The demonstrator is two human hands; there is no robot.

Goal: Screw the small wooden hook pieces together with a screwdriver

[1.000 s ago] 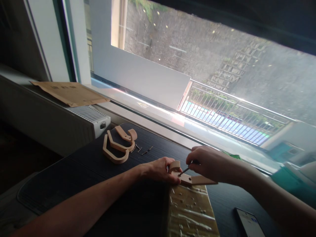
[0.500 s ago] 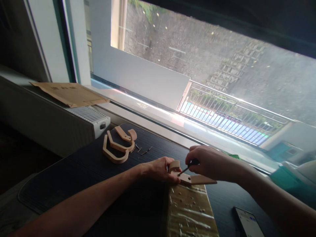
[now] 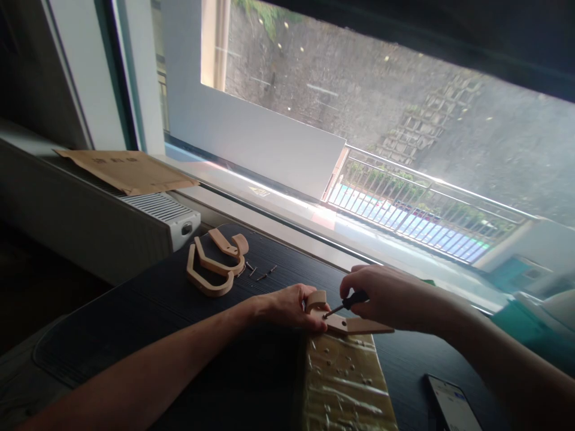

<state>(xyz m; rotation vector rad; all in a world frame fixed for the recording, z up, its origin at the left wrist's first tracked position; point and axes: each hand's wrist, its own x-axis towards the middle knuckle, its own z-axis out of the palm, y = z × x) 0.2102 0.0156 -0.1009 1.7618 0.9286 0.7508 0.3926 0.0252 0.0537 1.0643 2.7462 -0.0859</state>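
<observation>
My left hand [image 3: 300,308] is closed on the curled end of a pale wooden hook [image 3: 338,323], pressing it onto the far end of a box wrapped in brown tape [image 3: 344,374]. A screwdriver [image 3: 356,299] with a dark handle is gripped in my right hand [image 3: 380,299]. Its tip meets a hole or screw in the hook near my left thumb; which of the two I cannot tell. Another dark hole shows in the hook's flat part. Small holes dot the taped surface. Several loose screws [image 3: 266,273] lie beyond my left hand, beside more wooden hooks [image 3: 211,291].
Everything stands on a dark table [image 3: 148,311] by a large window. At the lower right lies a phone [image 3: 451,404]. A brown paper envelope [image 3: 130,170] rests on a white radiator [image 3: 179,221] at the left. Something teal [image 3: 523,335] stands at the right edge.
My right hand has shifted slightly right and its fingers have loosened around the screwdriver, showing more of the handle. The left hand and the hook stay in place.
</observation>
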